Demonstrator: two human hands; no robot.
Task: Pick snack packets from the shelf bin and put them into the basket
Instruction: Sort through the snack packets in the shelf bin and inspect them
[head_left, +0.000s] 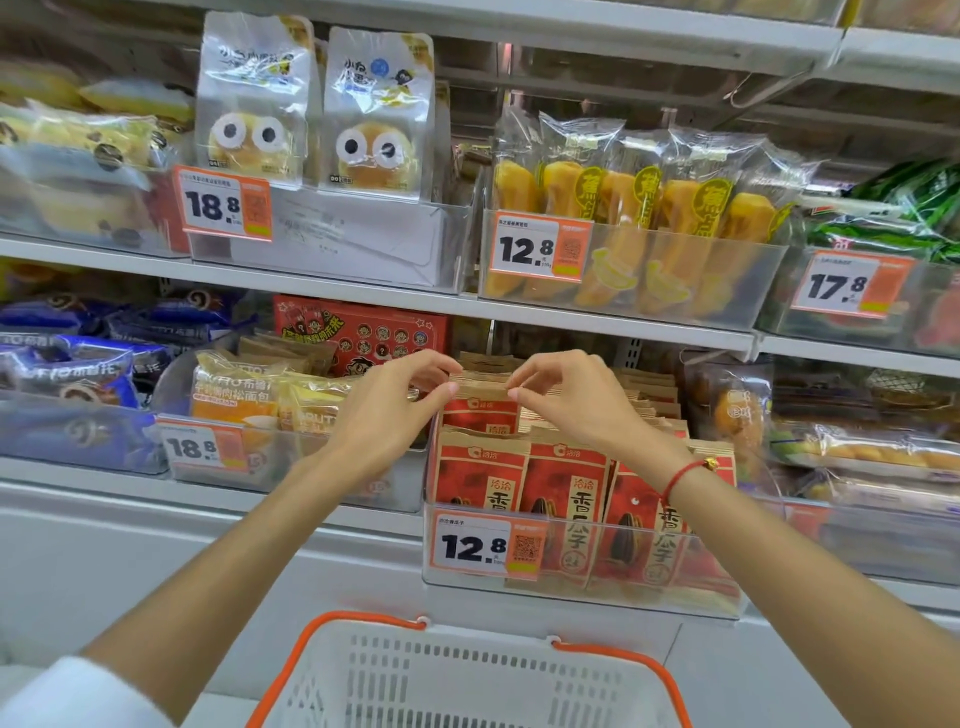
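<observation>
Red and brown sunflower seed packets stand in rows inside a clear shelf bin with a 12.8 price tag. My left hand pinches the top left corner of one packet in the second row. My right hand pinches that packet's top right corner. The packet sits slightly higher than its neighbours. A white basket with an orange handle sits below the bin, at the bottom of the view.
Clear bins of bread packs sit to the left and pastry bags to the right. The shelf above holds yellow banana cakes and cartoon-eyed bun bags. A white shelf edge overhangs the bin.
</observation>
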